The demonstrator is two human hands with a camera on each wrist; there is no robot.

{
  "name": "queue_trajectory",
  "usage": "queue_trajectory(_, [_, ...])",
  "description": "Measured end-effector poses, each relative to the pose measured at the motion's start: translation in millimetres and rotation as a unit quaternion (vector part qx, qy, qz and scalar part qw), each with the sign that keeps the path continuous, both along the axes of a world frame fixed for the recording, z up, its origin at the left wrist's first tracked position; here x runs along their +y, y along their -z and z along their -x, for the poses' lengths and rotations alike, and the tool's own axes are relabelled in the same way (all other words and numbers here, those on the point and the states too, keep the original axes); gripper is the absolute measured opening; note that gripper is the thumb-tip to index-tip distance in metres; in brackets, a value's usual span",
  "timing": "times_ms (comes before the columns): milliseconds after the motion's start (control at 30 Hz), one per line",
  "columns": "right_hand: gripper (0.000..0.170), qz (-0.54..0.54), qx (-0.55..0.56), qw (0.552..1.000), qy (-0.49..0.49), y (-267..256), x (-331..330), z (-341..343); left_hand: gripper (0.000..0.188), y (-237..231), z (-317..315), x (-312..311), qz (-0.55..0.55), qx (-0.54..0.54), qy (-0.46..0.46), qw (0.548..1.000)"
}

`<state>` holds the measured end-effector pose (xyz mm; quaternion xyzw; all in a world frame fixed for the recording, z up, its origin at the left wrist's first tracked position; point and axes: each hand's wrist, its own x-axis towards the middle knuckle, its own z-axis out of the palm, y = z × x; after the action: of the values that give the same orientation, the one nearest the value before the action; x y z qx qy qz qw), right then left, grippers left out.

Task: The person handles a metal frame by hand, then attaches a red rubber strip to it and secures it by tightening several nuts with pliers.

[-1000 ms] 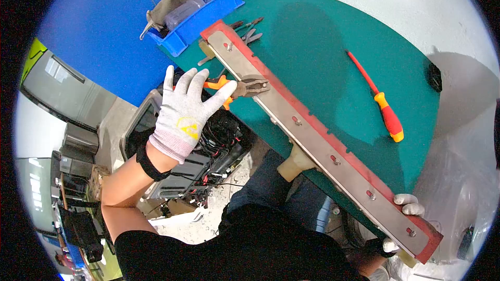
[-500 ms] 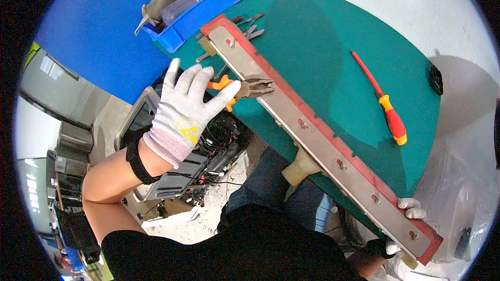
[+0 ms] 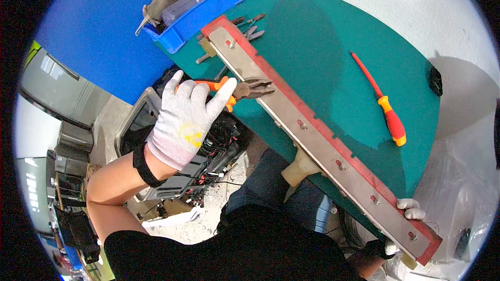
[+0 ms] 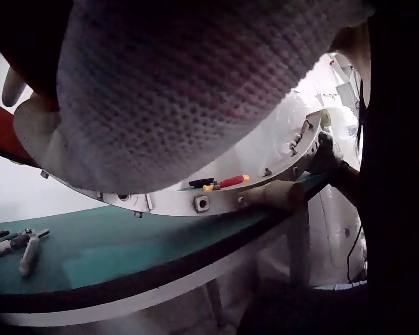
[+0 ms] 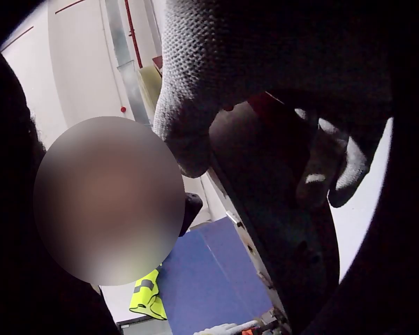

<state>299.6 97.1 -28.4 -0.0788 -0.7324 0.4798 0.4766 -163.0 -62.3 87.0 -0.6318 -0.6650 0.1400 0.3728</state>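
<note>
We see the person's left hand [image 3: 185, 117], in a white knit glove with a yellow mark, grasping a pair of orange-handled steel combination pliers [image 3: 249, 89]. The pliers' jaws lie over a long, flat grey metal bar with a red backing strip [image 3: 320, 143], near its upper end; we cannot tell whether they clamp a bolt there. The gloved right hand [image 3: 410, 209] grips the bar's lower end, fingers over the red edge and thumb on the near side. Bolts sit in slots along the bar, which slants across a green tabletop [image 3: 312, 41], and a pale yellowish plastic piece [image 3: 299, 169] juts from its near side.

Beyond the bar, we find a red and yellow screwdriver [image 3: 393, 118] lying on the green top. Several worn hand tools [image 3: 253, 34] lie just beside the bar's upper end, near a blue plastic tray [image 3: 178, 39] holding a beige cloth [image 3: 167, 1] and a clear plastic container [image 3: 179, 9]. Below the left hand, we see black cables [image 3: 224, 134].
</note>
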Motion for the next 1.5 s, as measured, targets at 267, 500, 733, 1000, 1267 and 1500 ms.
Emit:
queue_trajectory(267, [0.076,0.009,0.005,1.0,0.025,6,0,-4,0.067,18,-1,-6,-0.028,-0.006,-0.007,1.0])
queue_trajectory(500, [0.083,-0.007,0.004,1.0,-0.024,7,6,-8,0.066,16,4,1,-0.038,0.012,-0.044,0.998])
queue_trajectory(733, [0.094,-0.007,0.014,0.997,-0.082,3,11,-6,0.064,14,3,-1,0.007,-0.019,-0.077,0.997])
queue_trajectory(1000, [0.084,0.016,0.027,0.996,-0.087,9,8,-7,0.066,8,16,3,0.013,-0.052,-0.011,0.998])
queue_trajectory(1267, [0.083,0.029,0.023,0.997,-0.069,7,5,-6,0.078,-10,13,6,0.081,-0.097,-0.015,0.992])
queue_trajectory(1500, [0.09,-0.004,0.044,0.996,-0.074,4,7,0,0.094,-18,7,6,0.108,-0.146,-0.058,0.982])
